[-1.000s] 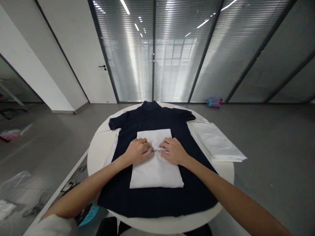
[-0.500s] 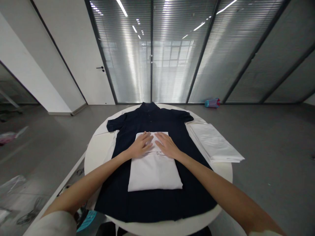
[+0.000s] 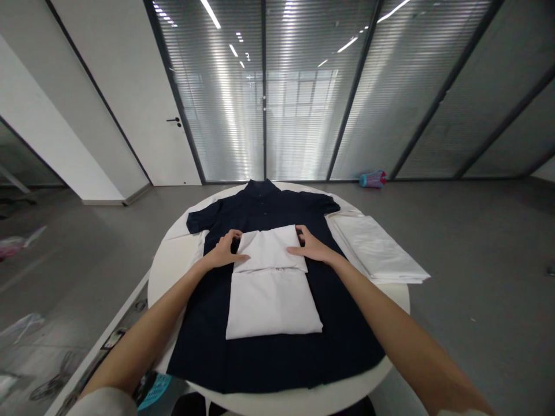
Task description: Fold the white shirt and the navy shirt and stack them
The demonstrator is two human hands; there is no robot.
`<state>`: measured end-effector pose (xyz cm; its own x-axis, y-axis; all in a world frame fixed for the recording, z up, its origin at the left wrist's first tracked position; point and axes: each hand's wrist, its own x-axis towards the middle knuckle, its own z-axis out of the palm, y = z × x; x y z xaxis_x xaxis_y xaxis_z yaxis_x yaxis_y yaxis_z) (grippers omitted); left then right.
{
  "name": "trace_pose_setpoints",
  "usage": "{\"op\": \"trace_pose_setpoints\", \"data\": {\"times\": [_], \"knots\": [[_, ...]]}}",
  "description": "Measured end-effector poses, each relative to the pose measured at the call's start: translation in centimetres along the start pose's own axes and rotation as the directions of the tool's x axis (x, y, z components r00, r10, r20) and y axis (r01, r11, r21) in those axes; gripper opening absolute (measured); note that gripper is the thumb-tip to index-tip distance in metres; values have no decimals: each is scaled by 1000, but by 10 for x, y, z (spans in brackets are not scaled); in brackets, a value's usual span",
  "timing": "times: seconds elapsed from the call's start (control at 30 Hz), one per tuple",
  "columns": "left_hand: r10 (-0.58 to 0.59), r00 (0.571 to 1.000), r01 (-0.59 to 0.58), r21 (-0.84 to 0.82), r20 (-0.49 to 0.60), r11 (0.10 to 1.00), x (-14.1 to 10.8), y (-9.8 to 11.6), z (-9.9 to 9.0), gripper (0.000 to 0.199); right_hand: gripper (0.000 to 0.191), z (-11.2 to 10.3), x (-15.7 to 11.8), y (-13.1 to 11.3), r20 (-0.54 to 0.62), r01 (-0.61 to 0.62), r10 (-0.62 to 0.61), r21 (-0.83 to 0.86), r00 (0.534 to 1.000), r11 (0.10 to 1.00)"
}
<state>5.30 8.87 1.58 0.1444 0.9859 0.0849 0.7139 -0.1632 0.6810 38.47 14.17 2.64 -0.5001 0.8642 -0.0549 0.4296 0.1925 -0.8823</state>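
Note:
A folded white shirt point(image 3: 274, 303) lies on a dark navy short-sleeved shirt point(image 3: 260, 364), which is spread flat with its collar at the far side. My left hand point(image 3: 226, 249) is at the left edge of the white shirt's far part, thumb on top and fingers curled round the side. At the right edge my right hand point(image 3: 311, 245) pinches the same part in a like way. Between the hands the far edge of the white cloth is slightly lifted, and a fold line crosses the middle of the bundle. Some fingertips are hidden by the cloth.
Both shirts are on a round white table point(image 3: 396, 297). Folded white cloth in a clear wrap point(image 3: 381, 248) hangs over its right edge. A blue and red basket point(image 3: 373, 179) lies on the floor by the glass wall. A blue basket point(image 3: 155, 392) stands below the table at left.
My hands have moved apart from the middle of the white shirt to its two side edges. They now grip its far part, which is slightly raised and shifted.

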Motion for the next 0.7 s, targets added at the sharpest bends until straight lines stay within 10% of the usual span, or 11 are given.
{"op": "trace_pose_setpoints", "data": {"times": [0.17,0.43,0.7], "knots": [[24,1000,-25,-195,-10,981,1,-2,-1,108,136,-12,-10,0,229,7,-62,234,971,972],[-264,965,264,34,-5,964,2,4,-5,80,110,-6,-12,-13,113,86,-149,435,982,896],[22,999,-5,-378,42,926,-5,15,-3,46,106,-5,-18,-14,142,101,-185,458,973,883]]}}
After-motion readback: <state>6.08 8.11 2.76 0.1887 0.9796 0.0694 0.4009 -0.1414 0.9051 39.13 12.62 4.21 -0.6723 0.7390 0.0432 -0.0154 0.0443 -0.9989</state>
